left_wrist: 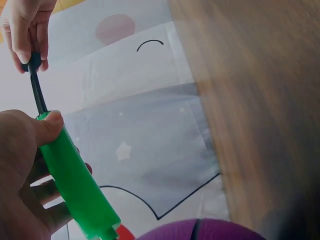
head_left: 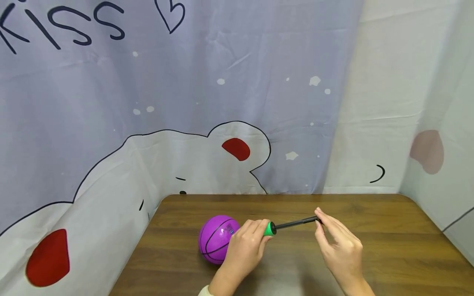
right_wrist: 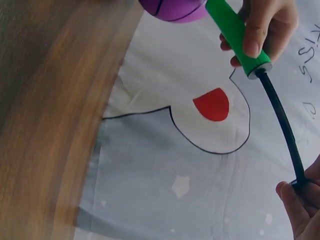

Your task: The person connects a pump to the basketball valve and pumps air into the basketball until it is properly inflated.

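My left hand (head_left: 244, 244) grips the green barrel of a hand pump (left_wrist: 80, 185), the thumb laid along it near the end where the black rod comes out. The rod (right_wrist: 280, 120) is drawn well out of the barrel. At its far end my right hand (head_left: 342, 250) pinches the black handle (right_wrist: 298, 183) between thumb and fingers. A purple ball (head_left: 216, 238) with black lines sits on the table, just left of my left hand and partly hidden by it. Whether the barrel's other end touches the ball I cannot tell.
The brown wooden table (head_left: 385, 230) lies under both hands, its rounded far edge meeting a hanging cloth. That cloth (head_left: 289, 123) is grey-blue and white, printed with a cartoon bear, and also runs along the left and right sides.
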Action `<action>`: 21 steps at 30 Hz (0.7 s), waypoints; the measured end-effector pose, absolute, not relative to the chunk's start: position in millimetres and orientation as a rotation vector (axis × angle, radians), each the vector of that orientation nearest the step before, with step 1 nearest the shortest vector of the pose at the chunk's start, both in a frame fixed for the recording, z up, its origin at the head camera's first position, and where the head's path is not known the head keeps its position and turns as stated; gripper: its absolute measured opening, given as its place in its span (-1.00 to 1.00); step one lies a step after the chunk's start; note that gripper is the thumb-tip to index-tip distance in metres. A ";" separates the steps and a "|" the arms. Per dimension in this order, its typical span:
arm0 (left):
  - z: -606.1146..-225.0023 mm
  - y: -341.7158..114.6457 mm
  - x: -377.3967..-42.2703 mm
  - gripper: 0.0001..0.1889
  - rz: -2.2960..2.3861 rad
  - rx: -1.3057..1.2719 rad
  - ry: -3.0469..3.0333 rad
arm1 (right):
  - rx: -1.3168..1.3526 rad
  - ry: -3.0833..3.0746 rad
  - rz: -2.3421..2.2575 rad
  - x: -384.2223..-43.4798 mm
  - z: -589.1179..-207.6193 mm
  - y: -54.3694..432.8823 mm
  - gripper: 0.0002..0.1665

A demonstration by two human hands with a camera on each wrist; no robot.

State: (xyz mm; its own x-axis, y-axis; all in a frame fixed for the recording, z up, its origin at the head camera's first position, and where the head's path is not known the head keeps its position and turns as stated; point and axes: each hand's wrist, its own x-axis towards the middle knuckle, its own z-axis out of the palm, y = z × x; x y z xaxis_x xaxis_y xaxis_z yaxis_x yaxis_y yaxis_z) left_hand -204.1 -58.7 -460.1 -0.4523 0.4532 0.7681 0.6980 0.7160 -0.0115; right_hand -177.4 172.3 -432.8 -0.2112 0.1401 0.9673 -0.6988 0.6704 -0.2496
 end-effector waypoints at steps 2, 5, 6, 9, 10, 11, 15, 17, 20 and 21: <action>-460.3 -57.3 -204.1 -0.60 -0.402 -0.878 -2.117 | 0.473 -1.597 0.819 -177.4 -434.0 168.3 -0.76; -460.5 -55.1 -203.3 -0.61 -0.417 -0.887 -2.111 | 0.502 -1.572 0.810 -177.4 -438.0 158.6 -0.77; -460.7 -54.4 -202.7 -0.61 -0.421 -0.886 -2.112 | 0.516 -1.566 0.807 -177.3 -439.8 154.7 -0.75; -461.2 -53.1 -200.7 -0.62 -0.417 -0.881 -2.114 | 0.541 -1.581 0.798 -177.2 -446.7 142.5 -0.69; -461.1 -52.4 -200.1 -0.62 -0.412 -0.878 -2.117 | 0.549 -1.586 0.805 -177.6 -449.4 138.7 -0.68; -461.1 -51.7 -199.6 -0.62 -0.405 -0.877 -2.119 | 0.553 -1.601 0.803 -177.7 -452.1 135.5 -0.66; -461.0 -49.2 -198.5 -0.62 -0.376 -0.882 -2.122 | 0.579 -1.650 0.806 -179.4 -463.2 125.5 -0.63; -461.6 -48.5 -198.7 -0.62 -0.366 -0.894 -2.119 | 0.589 -1.660 0.813 -180.3 -468.2 122.8 -0.63; -462.7 -48.8 -200.3 -0.62 -0.355 -0.913 -2.109 | 0.602 -1.666 0.816 -181.4 -473.4 122.5 -0.61; -462.9 -49.0 -201.0 -0.62 -0.352 -0.919 -2.106 | 0.608 -1.661 0.811 -181.9 -474.1 123.3 -0.61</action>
